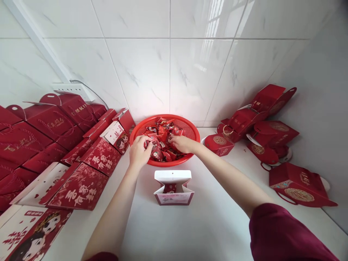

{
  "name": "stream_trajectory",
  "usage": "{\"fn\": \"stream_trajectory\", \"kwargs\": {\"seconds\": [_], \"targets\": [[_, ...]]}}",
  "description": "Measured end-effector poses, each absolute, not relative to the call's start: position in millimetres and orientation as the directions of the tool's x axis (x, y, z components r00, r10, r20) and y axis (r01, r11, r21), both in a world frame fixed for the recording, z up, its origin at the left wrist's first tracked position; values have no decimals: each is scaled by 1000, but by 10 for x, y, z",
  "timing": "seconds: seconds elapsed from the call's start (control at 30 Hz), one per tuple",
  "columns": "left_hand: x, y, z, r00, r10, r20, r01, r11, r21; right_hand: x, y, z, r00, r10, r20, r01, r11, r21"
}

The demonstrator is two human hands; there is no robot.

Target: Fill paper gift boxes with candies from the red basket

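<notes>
A red plastic basket (193, 131) stands against the wall, filled with shiny red wrapped packets (162, 134). My left hand (140, 149) lies over its left side, thumb and fingers closed round a red wrapped packet (147, 144). On the right side of the basket my right hand (182, 144) reaches in among the packets, its fingers bent down and closed. What lies between those fingertips is hidden. In front of the basket stands a small opened gift box (174, 198), white inside with a dark red base. Something red and patterned shows inside it.
Rows of red gift boxes (102, 156) and red boxes with rope handles (57, 121) crowd the left. More red boxes (299, 185) lie along the right wall. A white power strip (73, 90) with a grey cable sits behind the left stack. White tiles (136, 72) close off the back.
</notes>
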State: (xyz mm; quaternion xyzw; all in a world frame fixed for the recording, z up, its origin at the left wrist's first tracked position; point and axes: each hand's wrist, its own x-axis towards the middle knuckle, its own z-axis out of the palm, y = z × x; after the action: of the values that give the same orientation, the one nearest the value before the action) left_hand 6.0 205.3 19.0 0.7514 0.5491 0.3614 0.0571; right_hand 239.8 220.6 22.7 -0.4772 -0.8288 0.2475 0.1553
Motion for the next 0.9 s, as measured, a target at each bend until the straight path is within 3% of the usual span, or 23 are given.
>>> {"fn": "stream_trajectory", "kwargs": {"seconds": [0.17, 0.33, 0.43, 0.57, 0.67, 0.9], "targets": [[76, 2066, 207, 182, 905, 385, 870, -331, 366, 2688, 2506, 89, -252, 952, 176, 789, 307, -533], [89, 2053, 226, 237, 919, 316, 903, -328, 277, 2744, 2440, 38, -129, 955, 269, 777, 266, -571], [94, 2061, 218, 245, 921, 302, 912, -325, 250, 2790, 2330, 94, -214, 956, 200, 735, 293, -611], [91, 2061, 219, 243, 923, 299, 918, -318, 238, 2829, 2229, 166, -485, 873, -44, 676, 342, -653], [89, 2062, 225, 246, 923, 297, 917, -320, 236, 2793, 2233, 147, -545, 822, -168, 707, 342, -619], [87, 2074, 201, 251, 923, 292, 919, -322, 229, 2725, 2297, 30, -424, 900, -105, 803, 319, -503]]}}
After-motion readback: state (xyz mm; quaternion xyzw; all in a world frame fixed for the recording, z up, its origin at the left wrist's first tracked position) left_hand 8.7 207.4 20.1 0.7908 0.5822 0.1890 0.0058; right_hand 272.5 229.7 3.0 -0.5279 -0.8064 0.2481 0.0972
